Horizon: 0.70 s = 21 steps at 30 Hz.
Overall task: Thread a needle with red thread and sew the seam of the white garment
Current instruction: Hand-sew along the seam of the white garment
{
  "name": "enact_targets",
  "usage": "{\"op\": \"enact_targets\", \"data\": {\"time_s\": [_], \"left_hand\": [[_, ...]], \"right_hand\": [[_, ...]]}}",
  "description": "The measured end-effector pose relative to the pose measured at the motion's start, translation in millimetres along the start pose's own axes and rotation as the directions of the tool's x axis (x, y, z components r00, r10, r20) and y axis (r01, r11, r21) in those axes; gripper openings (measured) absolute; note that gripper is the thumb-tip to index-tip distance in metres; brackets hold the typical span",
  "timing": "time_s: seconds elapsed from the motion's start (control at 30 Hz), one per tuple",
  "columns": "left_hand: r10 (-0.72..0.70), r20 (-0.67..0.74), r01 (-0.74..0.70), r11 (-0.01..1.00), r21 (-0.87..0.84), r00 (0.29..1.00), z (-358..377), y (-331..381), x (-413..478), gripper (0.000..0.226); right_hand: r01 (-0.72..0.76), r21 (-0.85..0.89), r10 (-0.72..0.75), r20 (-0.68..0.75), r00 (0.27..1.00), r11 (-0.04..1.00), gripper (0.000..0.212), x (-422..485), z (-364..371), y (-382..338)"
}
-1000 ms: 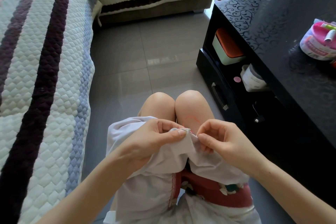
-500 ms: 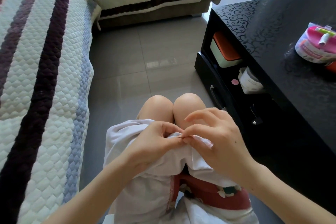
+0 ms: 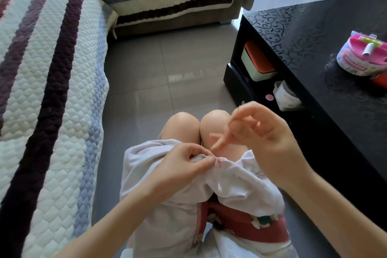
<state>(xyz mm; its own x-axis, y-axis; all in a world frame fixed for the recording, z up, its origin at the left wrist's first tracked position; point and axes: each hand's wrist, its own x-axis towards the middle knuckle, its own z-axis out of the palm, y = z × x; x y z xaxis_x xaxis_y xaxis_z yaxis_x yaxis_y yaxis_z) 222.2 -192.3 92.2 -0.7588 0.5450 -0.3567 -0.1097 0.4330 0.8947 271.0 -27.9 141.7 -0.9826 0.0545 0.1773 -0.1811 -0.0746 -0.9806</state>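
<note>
The white garment (image 3: 167,205) lay on the person's lap, near the bottom of the view. The left hand (image 3: 184,165) pinched a fold of it between thumb and finger, right at the seam. A few small red stitches (image 3: 218,163) showed just beside that thumb, so the sewing had begun.

The right hand (image 3: 263,132) was up over the knees (image 3: 182,125), to the right of the left hand and apart from the cloth. It was blurry. Its thumb and first finger looked pressed together on the needle (image 3: 238,108), a thin dark tip poking out at the top. The other fingers were loosely curled. A faint line of red thread (image 3: 230,148) ran from the stitches up toward that hand.

I think the threading was done and a stitch was being drawn tight. Most of the seam seemed left to sew, though the fold hid how much. Far to the right, a pink sewing kit (image 3: 362,56) sat on the black table (image 3: 314,33).
</note>
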Motion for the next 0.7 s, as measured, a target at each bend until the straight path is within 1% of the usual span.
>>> {"op": "enact_targets", "data": {"time_s": [0.03, 0.07, 0.1, 0.13, 0.17, 0.23, 0.3, 0.33, 0.37, 0.4, 0.43, 0.47, 0.5, 0.53, 0.57, 0.6, 0.63, 0.67, 0.7], "left_hand": [[-0.006, 0.016, 0.006, 1.000, -0.027, 1.000, -3.0, 1.3, -1.0, 0.013], [-0.006, 0.040, 0.009, 0.998, -0.065, 0.999, -7.1, 2.6, -0.6, 0.011], [-0.006, 0.079, 0.014, 0.995, -0.100, 0.997, -11.2, 4.1, -0.1, 0.009], [0.000, 0.123, 0.015, 0.992, -0.122, 0.992, -14.6, 4.0, 0.7, 0.009], [0.003, 0.158, 0.020, 0.990, -0.143, 0.987, -17.5, 4.6, 0.2, 0.010], [-0.016, 0.204, 0.055, 0.981, -0.185, 0.979, -20.5, 6.2, -1.6, 0.008], [-0.015, 0.235, 0.069, 0.972, -0.226, 0.972, -22.3, 7.5, -3.5, 0.016], [-0.010, 0.249, 0.070, 0.970, -0.232, 0.968, -23.4, 9.4, -5.0, 0.019], [-0.008, 0.261, 0.072, 0.968, -0.238, 0.965, -24.4, 11.4, -6.4, 0.022], [-0.007, 0.269, 0.074, 0.967, -0.242, 0.963, -25.5, 11.5, -7.0, 0.028], [-0.009, 0.274, 0.080, 0.965, -0.250, 0.962, -26.5, 12.6, -8.2, 0.031], [-0.011, 0.279, 0.086, 0.963, -0.257, 0.960, -27.2, 13.7, -9.3, 0.031], [-0.012, 0.279, 0.090, 0.960, -0.266, 0.960, -26.8, 14.5, -10.1, 0.028], [-0.009, 0.280, 0.089, 0.958, -0.273, 0.960, -26.6, 14.5, -10.3, 0.026], [-0.006, 0.278, 0.088, 0.955, -0.283, 0.960, -26.1, 14.8, -10.7, 0.026], [-0.007, 0.274, 0.091, 0.952, -0.293, 0.962, -26.8, 15.5, -10.4, 0.031], [-0.010, 0.269, 0.093, 0.950, -0.297, 0.963, -26.8, 14.8, -10.2, 0.035], [-0.012, 0.266, 0.094, 0.950, -0.299, 0.964, -26.9, 13.7, -9.3, 0.036], [-0.010, 0.266, 0.092, 0.950, -0.297, 0.964, -26.8, 13.3, -8.4, 0.032]], "right_hand": [[-0.109, 0.091, 0.109, 0.011, 0.994, 0.990, 0.008, 3.9, -6.7, 1.0], [-0.210, 0.136, 0.209, 0.023, 0.978, 0.968, 0.012, 8.2, -15.5, 4.4], [-0.287, 0.134, 0.286, 0.026, 0.958, 0.948, 0.016, 12.0, -25.3, 8.8], [-0.331, 0.106, 0.332, 0.017, 0.943, 0.937, 0.016, 15.6, -35.3, 14.5], [-0.344, 0.062, 0.345, -0.003, 0.939, 0.937, 0.014, 20.6, -44.2, 20.4], [-0.314, -0.030, 0.312, -0.058, 0.948, 0.949, 0.008, 33.9, -64.1, 32.8], [-0.285, -0.122, 0.265, -0.155, 0.952, 0.951, 0.016, 52.5, -86.9, 45.2], [-0.286, -0.159, 0.245, -0.236, 0.940, 0.945, 0.021, 63.4, -101.4, 51.6], [-0.295, -0.201, 0.217, -0.335, 0.917, 0.934, 0.023, 74.5, -118.4, 58.4], [-0.310, -0.283, 0.162, -0.444, 0.881, 0.908, 0.022, 84.4, -136.7, 64.6], [-0.341, -0.406, 0.082, -0.536, 0.841, 0.848, 0.018, 91.8, -154.8, 70.7], [-0.406, -0.541, -0.005, -0.606, 0.796, 0.737, 0.013, 95.9, -173.2, 77.5], [-0.476, -0.643, -0.075, -0.638, 0.767, 0.600, 0.012, 96.0, -186.1, 81.6], [-0.533, -0.692, -0.100, -0.651, 0.753, 0.487, 0.013, 95.6, -193.7, 86.7], [-0.549, -0.710, -0.098, -0.646, 0.757, 0.440, 0.015, 95.0, -190.6, 87.5], [-0.519, -0.719, -0.074, -0.615, 0.785, 0.463, 0.014, 96.0, -180.6, 86.6], [-0.448, -0.716, -0.031, -0.547, 0.837, 0.535, 0.013, 94.6, -163.2, 81.7], [-0.352, -0.683, 0.019, -0.444, 0.896, 0.640, 0.009, 91.5, -142.1, 74.7], [-0.275, -0.621, 0.098, -0.304, 0.948, 0.734, 0.007, 84.5, -117.4, 65.0]]}}
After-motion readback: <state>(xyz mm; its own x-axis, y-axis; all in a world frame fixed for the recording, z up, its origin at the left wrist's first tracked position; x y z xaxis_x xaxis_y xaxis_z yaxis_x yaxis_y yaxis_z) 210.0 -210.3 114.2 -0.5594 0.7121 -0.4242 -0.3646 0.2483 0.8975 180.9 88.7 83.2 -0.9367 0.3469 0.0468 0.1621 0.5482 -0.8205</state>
